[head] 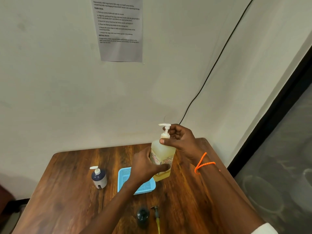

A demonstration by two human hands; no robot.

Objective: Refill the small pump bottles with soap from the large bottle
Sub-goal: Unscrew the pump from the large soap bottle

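At frame centre, the left hand (145,164) grips the large bottle (161,159) body while the right hand (180,139) grasps its pump collar (165,135), apparently opening it; the small dark bottle (143,217) at bottom centre stands open, pouring not yet begun.

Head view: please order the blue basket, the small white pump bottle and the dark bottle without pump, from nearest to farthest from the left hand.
Measured from the left hand:
1. Blue basket, directly under the hand and wrist.
2. Small white pump bottle, to its left on the table.
3. Dark bottle without pump, at the near table edge, beside the forearm.
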